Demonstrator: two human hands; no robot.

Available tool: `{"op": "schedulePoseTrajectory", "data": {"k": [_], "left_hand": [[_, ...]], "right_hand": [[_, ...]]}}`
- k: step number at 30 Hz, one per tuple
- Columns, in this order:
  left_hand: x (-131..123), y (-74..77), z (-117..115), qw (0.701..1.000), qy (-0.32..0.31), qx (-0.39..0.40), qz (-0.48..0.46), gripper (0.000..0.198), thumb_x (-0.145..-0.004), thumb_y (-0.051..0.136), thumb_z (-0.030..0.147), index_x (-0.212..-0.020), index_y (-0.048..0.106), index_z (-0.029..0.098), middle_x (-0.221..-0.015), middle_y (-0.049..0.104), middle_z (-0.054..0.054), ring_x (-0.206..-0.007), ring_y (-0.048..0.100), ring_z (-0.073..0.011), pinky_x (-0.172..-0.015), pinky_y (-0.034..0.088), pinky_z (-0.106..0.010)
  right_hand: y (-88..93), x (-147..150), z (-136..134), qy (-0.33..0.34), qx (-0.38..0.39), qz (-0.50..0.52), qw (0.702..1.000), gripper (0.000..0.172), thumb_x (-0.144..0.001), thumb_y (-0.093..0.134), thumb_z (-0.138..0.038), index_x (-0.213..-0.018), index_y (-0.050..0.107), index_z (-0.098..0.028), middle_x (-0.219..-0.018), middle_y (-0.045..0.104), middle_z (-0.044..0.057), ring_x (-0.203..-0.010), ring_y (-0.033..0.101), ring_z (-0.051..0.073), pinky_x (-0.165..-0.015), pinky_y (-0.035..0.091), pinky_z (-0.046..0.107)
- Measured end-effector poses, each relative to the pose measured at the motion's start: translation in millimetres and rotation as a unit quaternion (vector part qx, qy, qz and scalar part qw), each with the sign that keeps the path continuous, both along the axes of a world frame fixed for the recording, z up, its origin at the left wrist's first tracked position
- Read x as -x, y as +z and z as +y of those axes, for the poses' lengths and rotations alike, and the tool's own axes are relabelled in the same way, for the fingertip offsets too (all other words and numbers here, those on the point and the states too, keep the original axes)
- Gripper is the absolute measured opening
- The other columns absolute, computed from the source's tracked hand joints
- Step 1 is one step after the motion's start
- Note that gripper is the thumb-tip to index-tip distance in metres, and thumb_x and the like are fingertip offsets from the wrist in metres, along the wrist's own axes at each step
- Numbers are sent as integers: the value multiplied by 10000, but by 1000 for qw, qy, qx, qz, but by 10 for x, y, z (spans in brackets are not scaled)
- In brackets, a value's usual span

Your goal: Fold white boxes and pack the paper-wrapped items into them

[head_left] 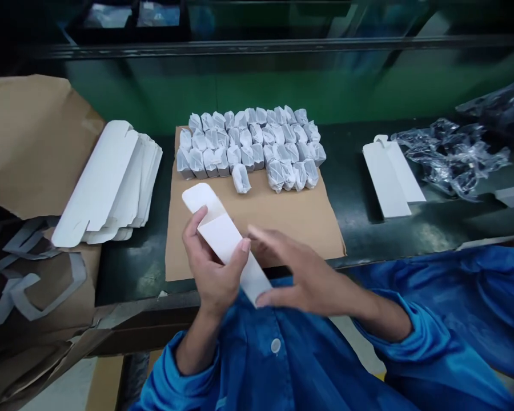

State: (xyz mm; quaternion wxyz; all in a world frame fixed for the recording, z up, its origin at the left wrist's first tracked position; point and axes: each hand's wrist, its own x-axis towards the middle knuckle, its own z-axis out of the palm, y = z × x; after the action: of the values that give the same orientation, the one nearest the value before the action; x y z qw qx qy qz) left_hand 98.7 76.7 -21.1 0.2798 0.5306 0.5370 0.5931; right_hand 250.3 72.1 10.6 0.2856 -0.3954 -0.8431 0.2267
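Observation:
My left hand (212,262) grips a white cardboard carton (223,237), which is slim and partly unfolded, with its end flap bent up at the far end. My right hand (302,274) is spread beside it, thumb at the carton's lower end and forefinger just above its side. Beyond both hands, a brown cardboard sheet (293,222) lies on the bench. On it stand rows of several small tissue-wrapped items (248,142), with one wrapped item (241,178) lying out of line near the front.
A stack of flat white cartons (111,182) lies left of the sheet on torn brown cardboard (34,142), with white card scraps (25,274) below. To the right are a flat white carton (389,177) and crumpled clear plastic (449,157). My blue sleeves (394,337) fill the foreground.

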Motion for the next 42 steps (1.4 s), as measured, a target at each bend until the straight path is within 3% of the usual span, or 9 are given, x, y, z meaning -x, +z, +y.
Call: {"op": "schedulePoseTrajectory", "data": {"k": [2,6,9,12,17,25,29,32,42], "left_hand": [[116,22,13,998,-46,8,37,706,-762,771,381,-1370,446,228,-1229,593,-91,-875,667,-177,-712,576,-291],[238,14,-45,990,-38,-46,125,556,-762,728,367,-1250,519,204,-1175,597,-77,-1040,647,-228,-838,569,-338],[272,-42,-105,987,-113,-5,114,486,-759,723,333,-1180,510,216,-1061,601,-47,-836,673,-180,-677,576,-294],[289,-74,-132,977,-182,48,101,458,-762,705,284,-1160,483,233,-988,602,-22,-662,649,-138,-550,543,-257],[291,-45,-84,969,-169,17,177,447,-765,693,260,-1153,473,228,-1004,568,-18,-698,634,-132,-554,515,-241],[170,-180,-116,974,-79,-110,182,833,-724,737,192,-1438,310,238,-1229,466,-80,-1009,618,-183,-740,560,-277],[167,-154,-166,972,-83,-88,201,1082,-751,743,219,-1587,55,246,-1420,427,-171,-1131,604,-254,-774,566,-315],[216,-121,-183,963,-97,-57,245,1027,-794,715,290,-1597,76,248,-1530,349,-201,-1228,574,-307,-845,566,-365],[255,-197,-224,957,-163,13,241,926,-807,697,273,-1571,175,241,-1485,452,-175,-1313,539,-310,-1006,516,-439]], "right_hand": [[113,-18,110,-2,49,87,995,641,-926,640,-488,-1456,447,-183,-1221,658,106,-1079,641,201,-864,561,324],[162,-10,342,57,37,161,985,311,-955,630,-278,-1235,654,-144,-1047,686,77,-938,628,161,-818,530,298],[151,-41,486,37,132,228,964,190,-957,624,-266,-1100,703,-168,-966,705,35,-847,640,127,-764,520,262],[161,-70,617,-37,260,335,905,293,-987,560,-410,-967,695,-151,-805,668,10,-648,602,91,-591,482,222],[163,8,674,35,390,341,855,340,-849,729,-474,-794,664,-145,-724,617,-13,-647,567,88,-594,468,216],[112,93,523,25,357,324,876,222,-824,771,-311,-956,717,-140,-900,703,28,-796,616,116,-693,491,241],[136,85,494,32,338,301,891,167,-849,744,-293,-923,742,-143,-909,730,43,-831,662,146,-722,520,273],[133,67,452,40,290,280,914,105,-883,707,-241,-931,753,-160,-977,740,47,-936,679,161,-805,539,298],[-223,198,131,-35,-109,183,976,129,-953,577,-147,-915,700,-144,-1004,762,99,-902,687,165,-806,557,324]]}}
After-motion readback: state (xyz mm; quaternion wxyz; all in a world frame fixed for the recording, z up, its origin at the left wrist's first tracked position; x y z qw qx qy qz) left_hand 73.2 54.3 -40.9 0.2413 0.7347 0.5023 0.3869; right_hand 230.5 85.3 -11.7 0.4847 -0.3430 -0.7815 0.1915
